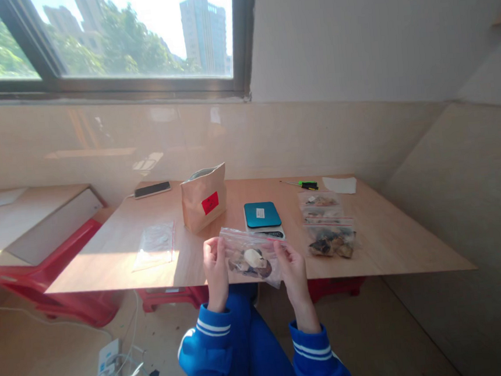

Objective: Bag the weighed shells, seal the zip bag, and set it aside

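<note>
head view: i see left hand (pixel 216 268) and right hand (pixel 291 269) each clenched on an end of a clear zip bag (pixel 251 257), held over the tabletop (pixel 120 252) edge, just before the scale (pixel 262 217). paper pouch (pixel 204 198) stands behind.

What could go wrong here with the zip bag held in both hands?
1. The zip bag is held up over the table's front edge by the left hand and right hand; if its seal isn't fully shut, contents might spill onto the lap or floor.
2. It hangs close to the scale and could bump it.
</note>
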`<state>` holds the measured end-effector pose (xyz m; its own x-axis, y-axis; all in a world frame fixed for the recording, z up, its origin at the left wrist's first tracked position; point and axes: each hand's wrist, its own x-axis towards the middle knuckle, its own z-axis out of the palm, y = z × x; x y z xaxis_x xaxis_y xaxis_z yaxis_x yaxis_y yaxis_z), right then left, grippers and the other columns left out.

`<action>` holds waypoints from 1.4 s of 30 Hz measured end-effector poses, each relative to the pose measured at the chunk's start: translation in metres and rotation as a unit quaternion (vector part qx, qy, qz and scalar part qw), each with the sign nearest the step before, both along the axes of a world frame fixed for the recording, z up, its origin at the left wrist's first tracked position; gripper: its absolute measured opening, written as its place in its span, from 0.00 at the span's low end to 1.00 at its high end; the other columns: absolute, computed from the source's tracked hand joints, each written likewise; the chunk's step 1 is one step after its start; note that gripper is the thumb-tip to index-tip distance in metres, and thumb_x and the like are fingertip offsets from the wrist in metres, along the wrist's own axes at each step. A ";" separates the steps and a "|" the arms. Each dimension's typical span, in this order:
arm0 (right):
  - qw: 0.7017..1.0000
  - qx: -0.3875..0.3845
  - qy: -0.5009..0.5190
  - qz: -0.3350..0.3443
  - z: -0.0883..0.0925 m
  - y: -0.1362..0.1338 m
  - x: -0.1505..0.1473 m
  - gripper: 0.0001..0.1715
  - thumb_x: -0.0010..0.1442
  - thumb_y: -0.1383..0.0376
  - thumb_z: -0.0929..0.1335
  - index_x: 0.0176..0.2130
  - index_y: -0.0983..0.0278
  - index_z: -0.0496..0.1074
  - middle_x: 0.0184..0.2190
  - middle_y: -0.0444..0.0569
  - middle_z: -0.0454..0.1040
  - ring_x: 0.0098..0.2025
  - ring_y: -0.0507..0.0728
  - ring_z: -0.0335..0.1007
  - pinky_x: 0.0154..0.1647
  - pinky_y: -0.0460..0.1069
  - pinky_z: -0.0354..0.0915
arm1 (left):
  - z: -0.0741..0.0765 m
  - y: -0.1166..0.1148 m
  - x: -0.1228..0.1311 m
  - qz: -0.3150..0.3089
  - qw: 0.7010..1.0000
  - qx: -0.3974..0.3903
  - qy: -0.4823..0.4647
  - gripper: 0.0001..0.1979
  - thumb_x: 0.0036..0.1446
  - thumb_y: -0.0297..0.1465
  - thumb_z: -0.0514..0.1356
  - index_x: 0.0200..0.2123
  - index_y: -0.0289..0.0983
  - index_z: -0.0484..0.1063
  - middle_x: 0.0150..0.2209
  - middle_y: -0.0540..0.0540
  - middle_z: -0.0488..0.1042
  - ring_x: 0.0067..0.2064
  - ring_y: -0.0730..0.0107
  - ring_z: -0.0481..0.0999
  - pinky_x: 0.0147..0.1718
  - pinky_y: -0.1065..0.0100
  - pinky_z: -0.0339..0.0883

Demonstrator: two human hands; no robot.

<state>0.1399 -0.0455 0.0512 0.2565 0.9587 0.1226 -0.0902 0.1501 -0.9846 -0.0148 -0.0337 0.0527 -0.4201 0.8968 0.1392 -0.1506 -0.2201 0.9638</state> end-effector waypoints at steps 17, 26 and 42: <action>1.000 -0.001 -0.001 0.027 -0.001 -0.009 0.007 0.22 0.56 0.47 0.67 0.40 0.61 0.72 0.40 0.51 0.80 0.44 0.63 0.76 0.46 0.55 0.70 | 0.003 -0.015 -0.002 -0.009 1.000 -0.020 -0.022 0.16 0.55 0.44 0.59 0.34 0.36 0.69 0.28 0.51 0.75 0.27 0.71 0.77 0.29 0.70 0.71; 0.997 0.011 -0.053 -0.058 -0.003 -0.012 0.012 0.26 0.56 0.45 0.66 0.37 0.64 0.73 0.36 0.54 0.80 0.41 0.64 0.76 0.44 0.55 0.69 | 0.012 -0.020 0.001 0.032 0.999 0.009 0.020 0.13 0.54 0.41 0.61 0.33 0.36 0.73 0.32 0.48 0.78 0.36 0.68 0.77 0.37 0.70 0.71; 0.983 0.100 -0.097 -0.117 0.017 0.004 -0.004 0.21 0.62 0.51 0.63 0.35 0.65 0.73 0.33 0.53 0.79 0.33 0.58 0.75 0.37 0.51 0.69 | 0.036 -0.012 -0.003 0.094 0.992 0.011 0.081 0.15 0.55 0.44 0.60 0.32 0.36 0.70 0.27 0.51 0.74 0.30 0.71 0.74 0.29 0.72 0.66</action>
<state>0.1358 -0.0411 0.0684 0.4202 0.8285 0.3703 0.1554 0.3363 -0.9288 -0.0181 -0.0458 0.0887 -0.5508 0.8001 0.2374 0.0515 -0.2513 0.9665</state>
